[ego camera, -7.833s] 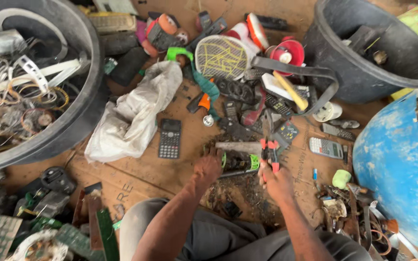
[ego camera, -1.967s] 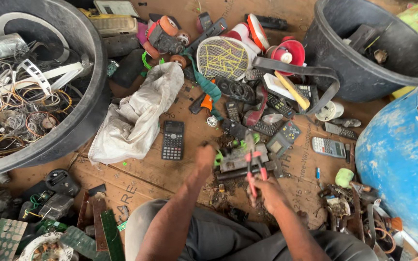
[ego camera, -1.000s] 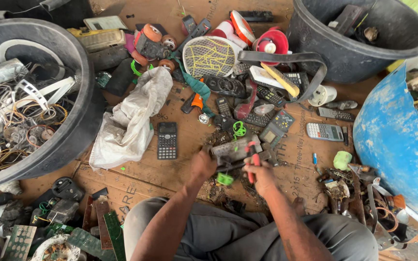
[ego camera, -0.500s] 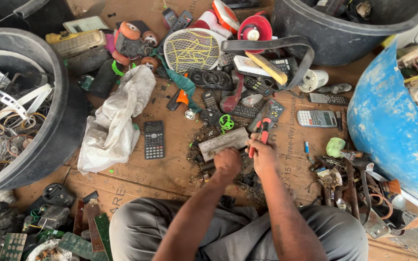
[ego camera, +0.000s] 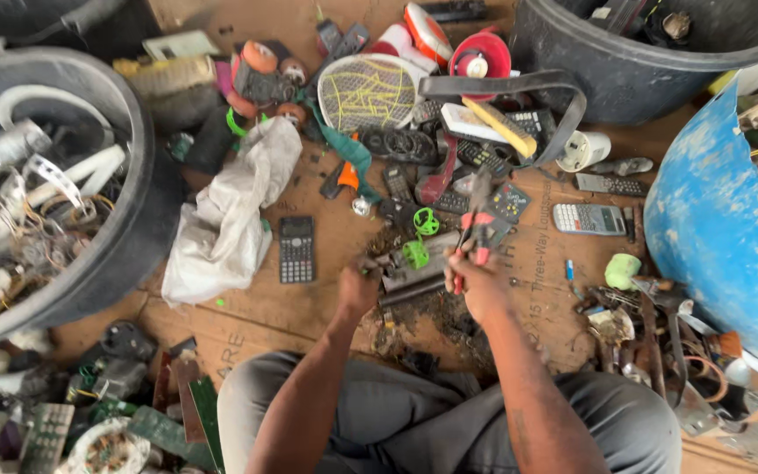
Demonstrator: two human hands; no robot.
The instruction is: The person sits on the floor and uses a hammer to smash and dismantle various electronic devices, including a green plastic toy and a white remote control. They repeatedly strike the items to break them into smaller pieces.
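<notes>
The person sits on the cardboard floor (ego camera: 247,325) amid scattered electronic scrap. The left hand (ego camera: 358,285) is clamped on the near-left end of a flat grey device casing (ego camera: 410,274), which lies just in front of the knees with a small green wheel (ego camera: 414,254) on it. The right hand (ego camera: 475,283) grips red-handled pliers (ego camera: 475,235), fingers closed round the handles, the tool pointing away over the casing. A black calculator (ego camera: 296,249) lies to the left, beside a white bag (ego camera: 230,219).
</notes>
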